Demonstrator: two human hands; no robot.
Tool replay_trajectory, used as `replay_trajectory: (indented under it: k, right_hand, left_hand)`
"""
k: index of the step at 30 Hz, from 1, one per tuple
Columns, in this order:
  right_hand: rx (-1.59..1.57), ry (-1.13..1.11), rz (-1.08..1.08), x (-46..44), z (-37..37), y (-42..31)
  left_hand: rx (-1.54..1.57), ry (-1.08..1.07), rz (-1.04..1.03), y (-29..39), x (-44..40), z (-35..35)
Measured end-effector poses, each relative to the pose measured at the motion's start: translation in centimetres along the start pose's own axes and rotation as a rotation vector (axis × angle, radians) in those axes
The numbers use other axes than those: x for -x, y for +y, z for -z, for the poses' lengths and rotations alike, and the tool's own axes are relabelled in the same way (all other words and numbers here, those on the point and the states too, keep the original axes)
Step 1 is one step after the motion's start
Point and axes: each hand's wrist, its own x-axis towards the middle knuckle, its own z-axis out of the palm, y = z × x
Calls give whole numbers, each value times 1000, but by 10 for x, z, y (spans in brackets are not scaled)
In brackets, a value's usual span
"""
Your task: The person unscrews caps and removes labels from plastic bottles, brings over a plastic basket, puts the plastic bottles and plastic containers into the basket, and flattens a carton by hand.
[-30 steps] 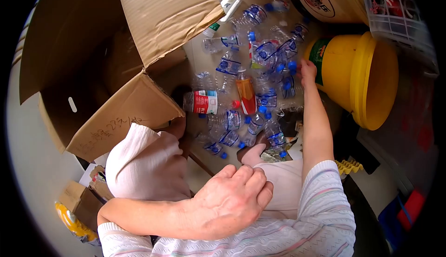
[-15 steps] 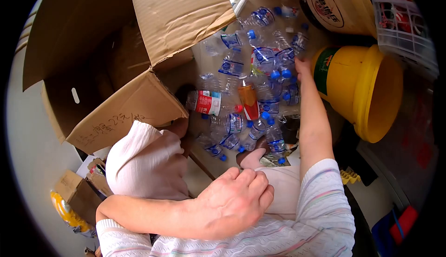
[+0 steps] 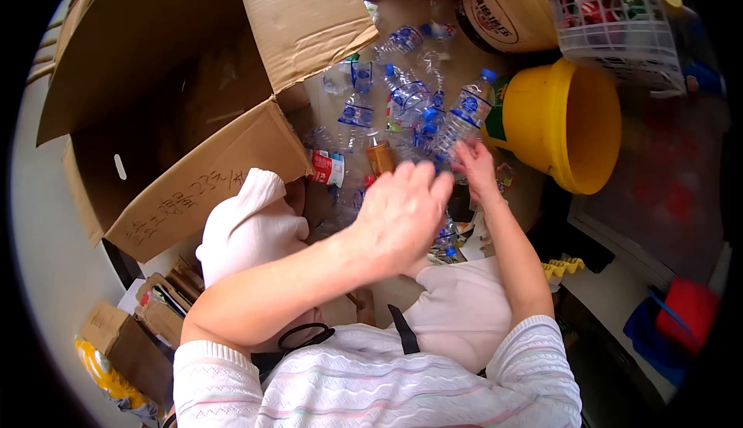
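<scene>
My right hand [image 3: 477, 168] grips a clear plastic bottle [image 3: 469, 111] with a blue cap and blue label near its base, cap pointing up and away. My left hand [image 3: 406, 207] is in front of my body, back upward, fingers loosely stretched toward that bottle; nothing shows in it, and its palm is hidden. Beyond both hands lies a pile of empty plastic bottles [image 3: 406, 91], many crushed, with blue labels. Among them are a bottle with amber-brown contents or label [image 3: 380, 157] and a bottle with a red-and-white label [image 3: 327, 168].
A large open cardboard box [image 3: 209, 172] stands on the left, one flap [image 3: 309, 22] raised toward the pile. On the right are a yellow bucket [image 3: 542, 118] on its side, a beige bucket [image 3: 507, 10] and a white plastic basket [image 3: 619, 37]. Smaller cartons [image 3: 116, 335] stand lower left.
My right hand has drawn back from the pile, lifting a bottle with it. My left hand has risen forward from my lap, and its curled fingers have straightened. The view has shifted.
</scene>
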Motion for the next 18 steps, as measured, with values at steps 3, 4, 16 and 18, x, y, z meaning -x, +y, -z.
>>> replay_trajectory:
  k: [3, 4, 16, 18]
  right_hand:
    - [-222, -192, 99, 64, -16, -38]
    - [-267, -225, 132, 86, -20, -49]
    - [-176, 109, 235, 180, 50, -116]
    - [-35, 139, 181, 169, 41, -113]
  left_hand:
    - [145, 287, 91, 1, -18, 5]
    - [160, 375, 119, -1, -26, 1]
    - [-50, -58, -26, 15, -26, -12]
    - [-97, -75, -54, 17, -24, -17]
